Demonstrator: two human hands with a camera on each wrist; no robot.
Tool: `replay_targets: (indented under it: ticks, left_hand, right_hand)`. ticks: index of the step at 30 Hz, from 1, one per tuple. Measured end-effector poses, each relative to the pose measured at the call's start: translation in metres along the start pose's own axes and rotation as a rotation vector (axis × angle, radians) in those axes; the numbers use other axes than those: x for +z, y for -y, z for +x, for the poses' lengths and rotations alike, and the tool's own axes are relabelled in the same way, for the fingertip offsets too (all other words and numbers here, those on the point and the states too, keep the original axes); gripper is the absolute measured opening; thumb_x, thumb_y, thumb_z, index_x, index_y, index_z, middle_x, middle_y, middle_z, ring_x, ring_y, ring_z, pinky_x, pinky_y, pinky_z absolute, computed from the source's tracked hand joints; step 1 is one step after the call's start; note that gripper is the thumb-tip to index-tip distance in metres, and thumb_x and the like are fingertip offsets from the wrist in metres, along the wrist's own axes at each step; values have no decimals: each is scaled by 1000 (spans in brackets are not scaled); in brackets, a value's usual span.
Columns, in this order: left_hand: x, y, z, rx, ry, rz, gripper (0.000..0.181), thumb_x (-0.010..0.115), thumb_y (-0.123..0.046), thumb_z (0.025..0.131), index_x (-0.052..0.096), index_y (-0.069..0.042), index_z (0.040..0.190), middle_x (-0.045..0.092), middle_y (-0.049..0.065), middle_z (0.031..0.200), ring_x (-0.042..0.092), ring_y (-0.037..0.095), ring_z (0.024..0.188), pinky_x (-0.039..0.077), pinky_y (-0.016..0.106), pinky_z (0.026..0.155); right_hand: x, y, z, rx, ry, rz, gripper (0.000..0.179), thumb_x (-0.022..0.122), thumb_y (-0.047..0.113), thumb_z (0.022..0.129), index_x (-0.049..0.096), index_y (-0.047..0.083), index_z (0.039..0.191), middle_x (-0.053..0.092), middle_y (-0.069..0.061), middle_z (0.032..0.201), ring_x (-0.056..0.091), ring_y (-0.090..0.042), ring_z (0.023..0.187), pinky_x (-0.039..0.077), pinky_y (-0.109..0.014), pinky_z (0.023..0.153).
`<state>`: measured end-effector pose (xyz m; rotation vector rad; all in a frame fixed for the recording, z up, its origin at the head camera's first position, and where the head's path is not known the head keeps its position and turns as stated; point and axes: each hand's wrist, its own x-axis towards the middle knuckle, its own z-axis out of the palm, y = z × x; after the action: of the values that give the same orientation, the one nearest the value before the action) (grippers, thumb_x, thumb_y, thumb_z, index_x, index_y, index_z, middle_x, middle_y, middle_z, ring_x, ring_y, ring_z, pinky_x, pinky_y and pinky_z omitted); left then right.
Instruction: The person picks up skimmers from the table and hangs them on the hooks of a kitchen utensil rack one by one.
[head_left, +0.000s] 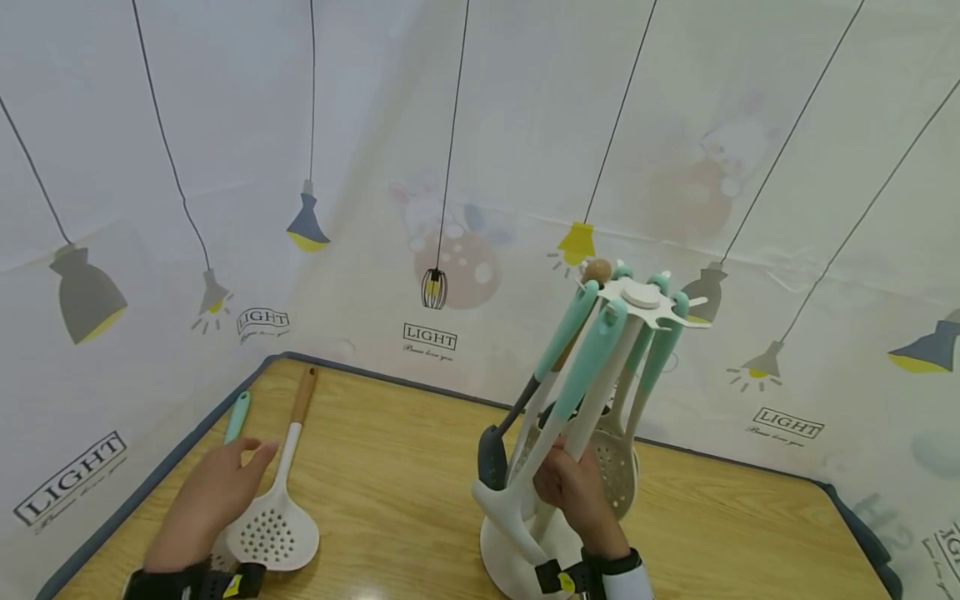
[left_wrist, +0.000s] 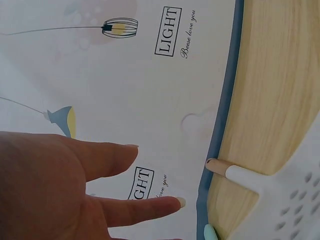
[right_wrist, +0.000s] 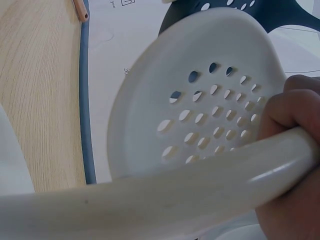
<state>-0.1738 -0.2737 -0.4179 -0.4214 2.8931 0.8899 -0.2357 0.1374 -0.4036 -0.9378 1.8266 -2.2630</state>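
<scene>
My left hand (head_left: pixel 213 492) is over the table's left side with thumb and index finger extended, holding nothing visible. Beneath and beside it lie a white skimmer (head_left: pixel 273 533) with a wooden-ended handle and a second utensil with a mint handle (head_left: pixel 238 417), largely covered by the hand. In the left wrist view the fingers (left_wrist: pixel 142 210) are spread. My right hand (head_left: pixel 577 492) reaches among the hanging utensils and grips the utensil stand (head_left: pixel 517 550), seemingly at its pole; the exact grip is hidden. A slotted white utensil (right_wrist: pixel 145 105) hangs close to the fingers.
The stand's top rack (head_left: pixel 641 293) carries several mint-handled utensils, among them a dark grey one (head_left: pixel 492 458) and a white ladle (head_left: pixel 510 508). The wooden table (head_left: pixel 397 467) has a dark blue edge (head_left: pixel 420 386). A printed cloth (head_left: pixel 510 167) hangs behind it.
</scene>
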Motion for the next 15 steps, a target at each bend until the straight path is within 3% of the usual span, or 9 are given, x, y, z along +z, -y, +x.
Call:
replay_targets:
  ticks: [10,15]
  left_hand:
    - [6,9,4,-18,43,16,93,19,-64,97,38,18,135,34,42,136,27,59,127,32,63,97]
    - [8,14,7,-10,63,7,87,23,-59,99,40,19,133,37,42,133,33,58,123,38,60,93]
  right_hand:
    - [1,1,-1,3,-13,-8,29,45,8,96,34,9,69,28,-2,52,24,-19,42,22,-33,37]
    - [1,1,-1,-5,-6,-9,28,44,8,96,35,9,70,29,-2,52,24,-19,42,22,-33,36]
